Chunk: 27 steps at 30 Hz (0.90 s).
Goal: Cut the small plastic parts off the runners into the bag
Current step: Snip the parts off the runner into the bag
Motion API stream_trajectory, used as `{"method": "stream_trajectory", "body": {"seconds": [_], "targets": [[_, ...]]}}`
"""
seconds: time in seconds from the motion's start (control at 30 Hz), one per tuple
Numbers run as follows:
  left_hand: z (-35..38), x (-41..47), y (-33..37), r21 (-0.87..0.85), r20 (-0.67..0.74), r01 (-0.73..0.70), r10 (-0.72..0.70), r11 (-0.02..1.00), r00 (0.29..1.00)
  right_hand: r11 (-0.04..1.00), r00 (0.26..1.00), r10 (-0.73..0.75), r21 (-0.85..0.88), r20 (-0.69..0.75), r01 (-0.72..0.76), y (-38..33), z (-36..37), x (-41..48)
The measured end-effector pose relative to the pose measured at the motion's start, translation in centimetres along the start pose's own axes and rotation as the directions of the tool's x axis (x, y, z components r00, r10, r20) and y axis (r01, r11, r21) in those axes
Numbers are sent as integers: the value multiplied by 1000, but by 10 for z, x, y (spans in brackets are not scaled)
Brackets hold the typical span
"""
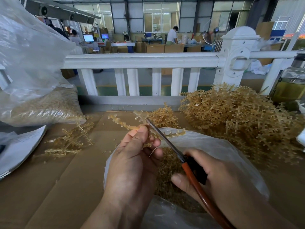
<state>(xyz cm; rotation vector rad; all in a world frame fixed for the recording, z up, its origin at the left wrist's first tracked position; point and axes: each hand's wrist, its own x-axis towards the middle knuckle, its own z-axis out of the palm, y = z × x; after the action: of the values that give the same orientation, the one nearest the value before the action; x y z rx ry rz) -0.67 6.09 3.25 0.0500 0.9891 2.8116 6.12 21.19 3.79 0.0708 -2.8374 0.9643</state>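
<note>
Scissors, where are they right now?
In the head view's middle, the right hand grips the scissors above the open bag, blades against the runner that the left hand holds.

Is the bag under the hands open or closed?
Open. The mouth of the bag is spread wide, and a heap of loose cut parts shows inside it.
</note>
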Motion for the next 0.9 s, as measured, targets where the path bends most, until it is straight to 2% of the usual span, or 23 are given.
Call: {"method": "stream_trajectory", "body": {"seconds": [0.43,0.9], "targets": [[-2,-2,-7,50,54,-30,27,998,998,1000,999,6,-6,-43,-7,5,-2,1],[-2,-2,-7,53,47,-33,31,998,998,1000,997,4,-8,-74,-5,6,-2,0]]}}
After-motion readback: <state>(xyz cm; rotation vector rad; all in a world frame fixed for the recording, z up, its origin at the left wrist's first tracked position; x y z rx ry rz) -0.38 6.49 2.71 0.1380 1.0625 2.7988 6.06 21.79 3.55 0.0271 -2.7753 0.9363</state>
